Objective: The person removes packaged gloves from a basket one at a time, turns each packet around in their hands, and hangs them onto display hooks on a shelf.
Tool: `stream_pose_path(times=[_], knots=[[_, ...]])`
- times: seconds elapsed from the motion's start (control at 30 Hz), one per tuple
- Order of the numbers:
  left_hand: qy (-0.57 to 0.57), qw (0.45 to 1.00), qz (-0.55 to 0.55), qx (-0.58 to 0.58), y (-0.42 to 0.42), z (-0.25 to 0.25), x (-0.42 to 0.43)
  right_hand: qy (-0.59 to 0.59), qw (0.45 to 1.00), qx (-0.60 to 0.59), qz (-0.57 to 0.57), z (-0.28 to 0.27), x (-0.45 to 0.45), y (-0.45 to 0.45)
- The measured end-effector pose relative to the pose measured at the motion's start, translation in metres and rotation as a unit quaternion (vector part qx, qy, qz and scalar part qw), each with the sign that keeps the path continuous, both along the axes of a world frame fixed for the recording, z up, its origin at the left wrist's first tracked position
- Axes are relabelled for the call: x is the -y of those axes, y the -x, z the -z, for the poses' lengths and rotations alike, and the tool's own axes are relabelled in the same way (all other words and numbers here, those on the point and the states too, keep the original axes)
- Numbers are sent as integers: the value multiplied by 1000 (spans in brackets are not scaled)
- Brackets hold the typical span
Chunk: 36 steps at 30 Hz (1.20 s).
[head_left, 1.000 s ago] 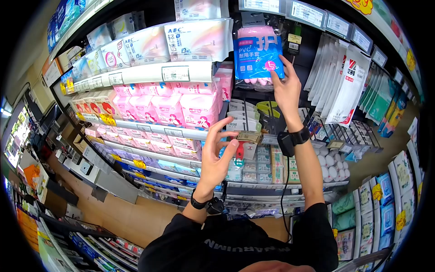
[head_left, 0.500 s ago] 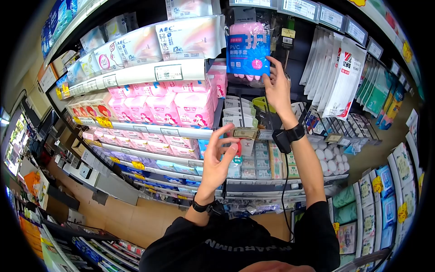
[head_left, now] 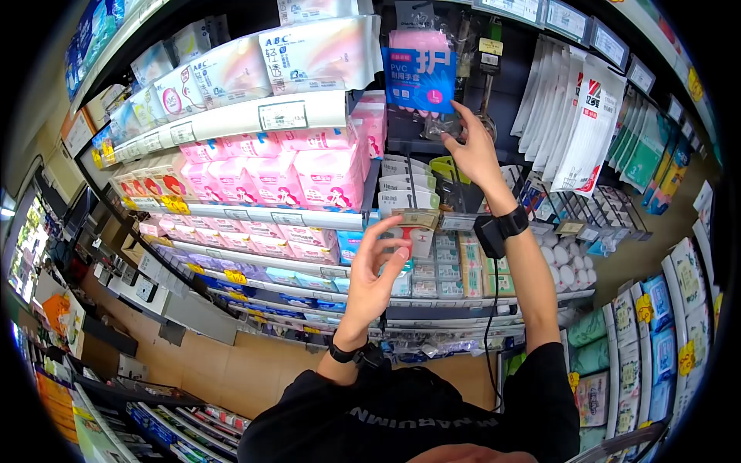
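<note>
A pink and blue pack of PVC gloves (head_left: 421, 77) hangs upright at the upper middle of the head view. The fingers of my right hand (head_left: 472, 147) are spread, with the index fingertip at the pack's lower right corner; nothing is gripped. Lower and to the left, my left hand (head_left: 374, 274) is raised with its fingers apart and curved, holding nothing. Just right of its fingertips are a small price tag (head_left: 417, 219) and a red and white item (head_left: 419, 241). White hanging cards (head_left: 407, 185) are above that tag.
Pink packs (head_left: 328, 179) and white ABC packs (head_left: 315, 60) fill the shelves on the left. White packets (head_left: 588, 127) hang on the right. A black cable (head_left: 489, 339) runs down from my right wrist. Another stocked shelf (head_left: 633, 347) stands at the lower right.
The glove pack now appears a little higher and further left, and its face has tilted. My right hand has shifted slightly left and down, with less contact on the pack. The left hand has dropped slightly.
</note>
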State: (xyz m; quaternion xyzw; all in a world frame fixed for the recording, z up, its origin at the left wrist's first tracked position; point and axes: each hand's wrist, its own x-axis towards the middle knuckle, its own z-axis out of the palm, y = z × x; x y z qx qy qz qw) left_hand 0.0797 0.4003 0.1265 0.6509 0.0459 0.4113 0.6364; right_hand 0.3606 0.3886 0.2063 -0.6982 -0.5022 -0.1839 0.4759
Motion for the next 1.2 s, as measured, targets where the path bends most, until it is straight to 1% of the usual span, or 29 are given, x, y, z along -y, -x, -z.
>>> stream_pose_path(times=[0.03, 0.1, 0.13, 0.2, 0.23, 0.3, 0.37, 0.47, 0.5, 0.57, 0.63, 0.7, 0.73, 0.9, 1.0, 1.07, 1.1, 1.2], knots=[[4, 1000, 0, 2, -1, 2, 1, 1, 1000, -1, 2, -1, 6, 5], [11, 1000, 3, 2, -2, 4, 3, 2, 995, -85, -52, -4, 21, 18], [14, 1000, 6, 1, -4, 5, 5, 4, 995, -87, -50, -4, 29, 22], [19, 1000, 11, -4, -6, 8, 8, -10, 988, -115, -99, 1, 46, 31], [23, 1000, 19, 0, -9, 10, 10, -9, 989, -116, -95, 3, 56, 36], [29, 999, 34, 0, -13, 12, 14, -42, 967, -178, -176, 11, 81, 48], [31, 998, 54, 6, -17, 13, 20, -70, 951, -222, -206, 13, 114, 73], [55, 995, 80, 2, -25, 19, 34, -77, 944, -253, -195, 34, 166, 97], [57, 994, 90, -3, -29, 21, 40, -80, 945, -257, -185, 44, 181, 103], [67, 991, 113, -6, -36, 27, 52, -106, 930, -308, -171, 62, 213, 114], [62, 988, 139, -8, -45, 34, 67, -118, 925, -335, -134, 78, 242, 122], [76, 985, 151, -35, -55, 42, 86, -142, 915, -366, -94, 97, 273, 126], [80, 981, 176, -26, -60, 47, 97, -160, 913, -366, -84, 105, 288, 128], [82, 955, 280, -61, -76, 62, 158, -196, 893, -405, 0, 140, 367, 151], [93, 924, 358, -93, -82, 73, 197, -220, 868, -444, 40, 155, 413, 172], [92, 908, 393, -109, -85, 80, 225, -233, 862, -444, 74, 159, 441, 188], [91, 888, 432, -126, -85, 84, 252, -248, 854, -443, 114, 162, 466, 208], [91, 856, 484, -154, -82, 94, 302, -270, 845, -431, 165, 169, 514, 236]])
